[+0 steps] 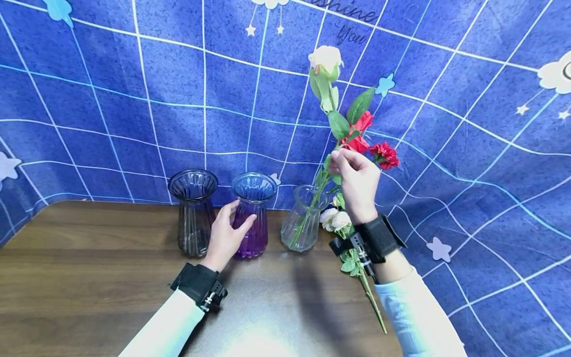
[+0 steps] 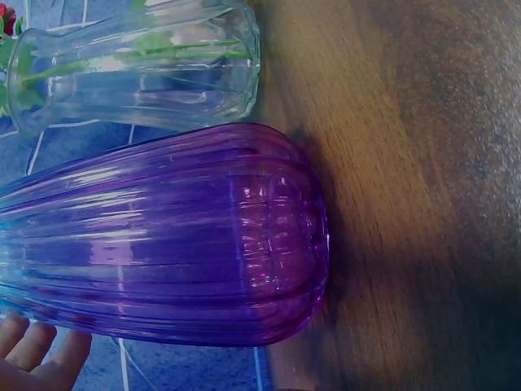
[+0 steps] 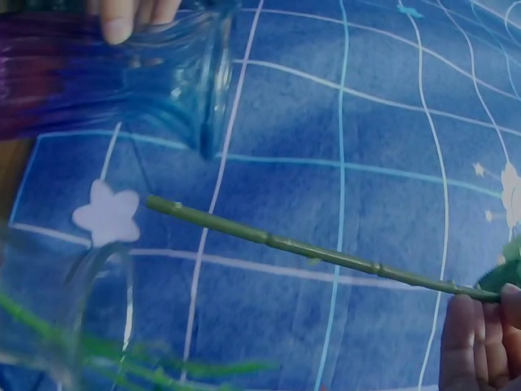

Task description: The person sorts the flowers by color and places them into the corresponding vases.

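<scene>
My left hand [image 1: 225, 238] grips the blue-and-purple ribbed glass vase [image 1: 252, 233], thumb across its near side and fingers behind the upper body. The left wrist view shows those fingers [image 2: 69, 358] against the purple glass. My right hand [image 1: 359, 183] pinches the stem of a white rose [image 1: 325, 59], held up above the clear glass vase [image 1: 301, 233]. In the right wrist view, the rose's bare green stem [image 3: 269, 238] points towards the blue rim, its cut end apart from the glass. Stems stand in the clear vase, with red flowers [image 1: 357, 141] behind my right hand.
A dark grey ribbed vase [image 1: 195, 223] stands left of my left hand. Pale flowers [image 1: 336, 220] on a long stem [image 1: 372, 302] lie on the wooden table [image 1: 89, 277], right of the clear vase. A blue patterned cloth [image 1: 178, 89] hangs directly behind the vases.
</scene>
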Available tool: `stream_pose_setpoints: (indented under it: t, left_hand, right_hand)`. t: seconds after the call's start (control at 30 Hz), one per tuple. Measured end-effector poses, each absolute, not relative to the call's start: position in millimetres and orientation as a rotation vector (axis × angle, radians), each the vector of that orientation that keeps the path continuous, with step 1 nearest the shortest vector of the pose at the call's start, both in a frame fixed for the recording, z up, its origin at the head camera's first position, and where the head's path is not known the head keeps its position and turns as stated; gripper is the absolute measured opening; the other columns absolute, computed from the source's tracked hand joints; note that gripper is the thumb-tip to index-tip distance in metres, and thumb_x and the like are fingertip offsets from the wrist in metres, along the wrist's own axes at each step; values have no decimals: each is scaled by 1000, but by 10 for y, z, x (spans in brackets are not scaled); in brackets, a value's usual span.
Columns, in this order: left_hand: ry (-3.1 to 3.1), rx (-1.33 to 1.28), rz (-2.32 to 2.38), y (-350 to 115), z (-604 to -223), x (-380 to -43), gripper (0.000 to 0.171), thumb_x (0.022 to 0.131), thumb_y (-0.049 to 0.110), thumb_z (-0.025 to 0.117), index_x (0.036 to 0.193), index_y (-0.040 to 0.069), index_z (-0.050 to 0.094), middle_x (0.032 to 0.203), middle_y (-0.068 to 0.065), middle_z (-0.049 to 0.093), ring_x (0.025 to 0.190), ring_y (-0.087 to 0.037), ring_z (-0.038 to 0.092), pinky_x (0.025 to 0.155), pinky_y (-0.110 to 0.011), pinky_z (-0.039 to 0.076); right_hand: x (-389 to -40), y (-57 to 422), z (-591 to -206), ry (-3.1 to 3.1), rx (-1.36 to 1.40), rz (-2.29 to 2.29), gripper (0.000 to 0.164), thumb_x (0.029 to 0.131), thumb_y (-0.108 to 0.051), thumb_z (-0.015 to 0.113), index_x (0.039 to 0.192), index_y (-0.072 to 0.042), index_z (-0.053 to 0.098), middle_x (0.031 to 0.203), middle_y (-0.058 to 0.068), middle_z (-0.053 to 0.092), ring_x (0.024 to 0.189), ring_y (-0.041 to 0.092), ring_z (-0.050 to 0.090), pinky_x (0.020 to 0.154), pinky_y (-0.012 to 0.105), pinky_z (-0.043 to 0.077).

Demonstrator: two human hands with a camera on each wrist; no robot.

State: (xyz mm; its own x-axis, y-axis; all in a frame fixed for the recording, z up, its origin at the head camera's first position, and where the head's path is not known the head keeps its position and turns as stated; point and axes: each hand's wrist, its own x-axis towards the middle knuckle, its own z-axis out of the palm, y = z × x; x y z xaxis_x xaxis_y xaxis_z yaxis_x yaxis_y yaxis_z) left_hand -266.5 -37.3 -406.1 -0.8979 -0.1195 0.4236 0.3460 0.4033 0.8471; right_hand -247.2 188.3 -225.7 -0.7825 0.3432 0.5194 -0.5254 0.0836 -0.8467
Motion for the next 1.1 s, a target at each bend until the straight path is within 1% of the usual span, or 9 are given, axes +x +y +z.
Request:
stream_pose_setpoints:
  t: [0.2,0.33,0.5,0.6,0.63,0.7,0.8,0.93,1.1]
  left_hand:
    - [-2225,-211,-1490,-371,-4074,-2679,57,84,30,70,128,1,48,126,-20,54,119,-33,52,102,-46,44]
    - [-2217,-209,-1492,-375,-4072,-2675,57,84,30,70,128,2,48,125,-19,54,118,-33,53,101,-46,45]
    - [-2247,-197,-1496,-384,-4063,-2666,59,84,32,69,130,3,47,129,-17,52,119,-34,53,102,-46,44]
    - [-2252,-196,-1506,-385,-4062,-2668,59,84,34,69,130,3,47,131,-16,51,120,-33,52,103,-45,44]
    - [-2251,-195,-1508,-382,-4063,-2668,59,84,34,69,130,3,47,131,-16,51,121,-34,52,103,-45,43]
    - [-2245,-196,-1512,-376,-4065,-2667,59,84,34,69,130,3,47,130,-16,52,120,-33,52,103,-45,44]
    - [-2234,-197,-1516,-374,-4072,-2663,59,84,33,70,130,3,48,130,-16,52,120,-33,53,102,-45,44]
    - [-2230,-191,-1517,-381,-4076,-2656,59,84,32,70,130,3,48,129,-16,52,119,-33,53,102,-45,45]
    - [-2231,-194,-1514,-384,-4061,-2651,59,84,32,70,130,3,47,130,-16,52,118,-33,53,101,-46,45]
  right_hand:
    - [-2635,1607,-2153,-1672,201,1737,14,84,-1,65,92,11,66,63,-11,64,54,2,62,58,20,56]
    - [-2726,1440,-2131,-1632,220,1757,14,84,0,65,91,12,66,63,-9,64,54,2,61,58,20,56]
    - [-2822,1278,-2152,-1607,214,1762,12,83,1,65,90,11,66,63,-8,63,53,1,59,57,18,55]
    - [-2870,1207,-2175,-1614,194,1742,13,83,-1,66,90,10,66,66,0,66,52,1,59,56,17,54]
    - [-2880,1188,-2181,-1621,188,1731,13,83,-1,66,90,10,67,66,0,66,52,0,58,55,17,53]
    - [-2896,1152,-2198,-1628,180,1719,12,83,-1,66,89,9,67,67,4,67,52,0,58,56,19,54]
    - [-2919,1104,-2238,-1650,183,1721,11,84,-1,64,88,9,67,71,13,69,53,1,59,57,19,55]
    - [-2945,1057,-2325,-1701,183,1735,12,84,-1,63,89,9,67,81,23,70,54,1,60,58,17,55]
    - [-2968,1033,-2443,-1773,164,1729,13,84,-3,63,90,8,68,85,24,70,55,1,61,59,20,56]
